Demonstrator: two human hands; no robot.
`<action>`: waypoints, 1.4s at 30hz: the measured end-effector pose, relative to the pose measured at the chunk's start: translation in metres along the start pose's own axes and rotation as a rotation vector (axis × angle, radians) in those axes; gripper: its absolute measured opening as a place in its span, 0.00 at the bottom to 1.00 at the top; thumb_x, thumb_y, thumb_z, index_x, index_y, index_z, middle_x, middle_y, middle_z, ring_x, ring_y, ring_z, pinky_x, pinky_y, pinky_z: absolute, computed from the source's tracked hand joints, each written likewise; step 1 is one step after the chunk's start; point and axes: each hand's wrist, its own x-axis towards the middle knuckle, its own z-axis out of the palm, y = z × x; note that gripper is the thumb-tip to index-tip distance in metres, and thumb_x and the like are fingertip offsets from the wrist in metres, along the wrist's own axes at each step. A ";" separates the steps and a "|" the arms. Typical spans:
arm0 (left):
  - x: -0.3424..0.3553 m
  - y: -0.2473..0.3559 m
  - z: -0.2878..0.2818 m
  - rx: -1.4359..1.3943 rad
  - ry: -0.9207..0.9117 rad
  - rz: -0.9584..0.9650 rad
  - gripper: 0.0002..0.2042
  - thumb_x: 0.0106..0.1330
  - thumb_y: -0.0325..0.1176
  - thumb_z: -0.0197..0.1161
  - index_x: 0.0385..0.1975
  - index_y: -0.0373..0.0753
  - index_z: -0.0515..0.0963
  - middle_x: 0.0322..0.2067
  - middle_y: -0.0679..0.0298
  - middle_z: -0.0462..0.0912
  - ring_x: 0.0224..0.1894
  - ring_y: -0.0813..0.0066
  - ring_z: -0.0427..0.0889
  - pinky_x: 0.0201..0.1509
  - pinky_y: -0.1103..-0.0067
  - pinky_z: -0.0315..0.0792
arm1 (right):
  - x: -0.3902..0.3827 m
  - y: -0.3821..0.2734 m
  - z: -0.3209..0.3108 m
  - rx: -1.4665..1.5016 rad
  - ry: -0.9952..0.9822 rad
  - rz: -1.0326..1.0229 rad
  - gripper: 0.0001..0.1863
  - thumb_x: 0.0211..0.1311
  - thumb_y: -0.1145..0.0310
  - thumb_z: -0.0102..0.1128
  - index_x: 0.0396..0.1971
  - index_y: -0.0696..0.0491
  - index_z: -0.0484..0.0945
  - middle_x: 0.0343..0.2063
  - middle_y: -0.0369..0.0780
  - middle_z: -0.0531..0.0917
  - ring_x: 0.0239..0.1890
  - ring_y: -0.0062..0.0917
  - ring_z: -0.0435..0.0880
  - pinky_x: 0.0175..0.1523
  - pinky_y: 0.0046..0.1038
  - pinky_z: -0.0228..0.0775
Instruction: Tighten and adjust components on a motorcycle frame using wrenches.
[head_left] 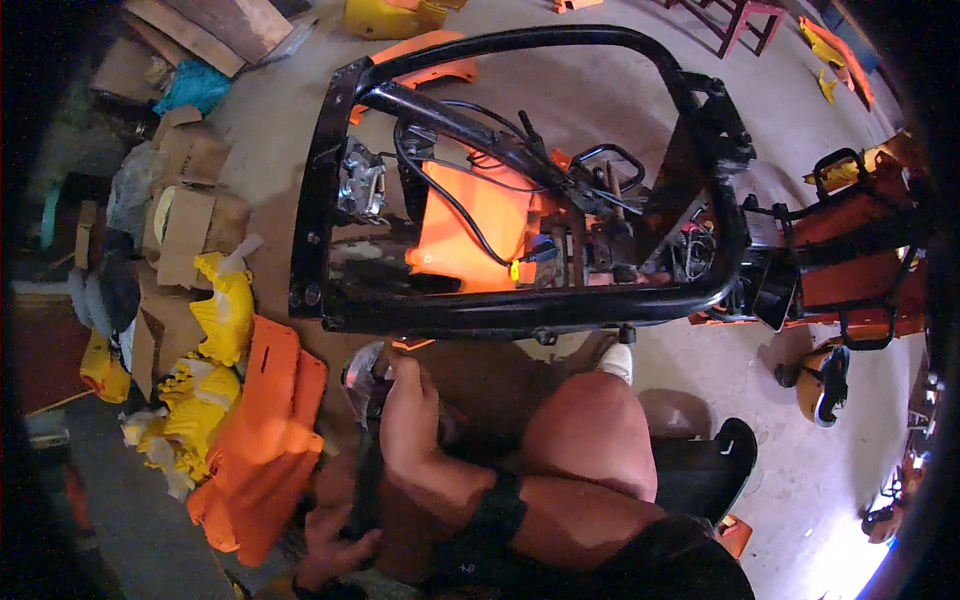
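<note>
My left hand (335, 545) is low in the view, with its fingers and thumb around the lower end of a long dark bar (366, 470). My right hand (408, 385) reaches across my lap to the bar's upper end. Its fingers are closed there, beside a shiny silvery piece (362, 378); what they grip is mostly hidden. Just beyond both hands stands a large black tubular vehicle frame (520, 308). Inside it are an orange panel (475, 225), a black cable (455, 200) and a silver metal part (362, 182).
Orange panels (265, 430) and yellow wrapped parts (215, 360) lie to the left, near cardboard (185, 235). A black curved part (705, 470) sits by my right leg. A yellow-and-black rounded object (825, 385) rests on the floor at right. A red stool (735, 25) stands far off.
</note>
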 end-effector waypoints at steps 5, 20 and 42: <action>0.000 0.000 -0.003 -0.117 -0.053 -0.203 0.17 0.47 0.36 0.69 0.35 0.35 0.78 0.27 0.60 0.79 0.27 0.67 0.77 0.33 0.74 0.71 | -0.016 -0.024 0.001 -0.101 -0.036 -0.025 0.27 0.59 0.49 0.43 0.41 0.59 0.76 0.35 0.49 0.80 0.39 0.38 0.77 0.47 0.34 0.65; 0.017 0.040 -0.022 0.043 -0.074 -0.115 0.30 0.46 0.32 0.66 0.52 0.30 0.70 0.52 0.55 0.71 0.57 0.60 0.68 0.62 0.71 0.60 | -0.018 -0.030 0.003 -0.307 -0.146 0.196 0.30 0.59 0.44 0.42 0.40 0.59 0.76 0.35 0.43 0.79 0.40 0.31 0.76 0.47 0.30 0.64; -0.023 -0.052 -0.033 0.026 -0.338 -0.114 0.44 0.43 0.38 0.67 0.64 0.37 0.53 0.63 0.56 0.56 0.66 0.58 0.52 0.68 0.69 0.48 | 0.003 0.001 0.005 -0.257 -0.247 0.069 0.31 0.59 0.45 0.40 0.42 0.60 0.75 0.36 0.46 0.80 0.38 0.32 0.76 0.45 0.31 0.65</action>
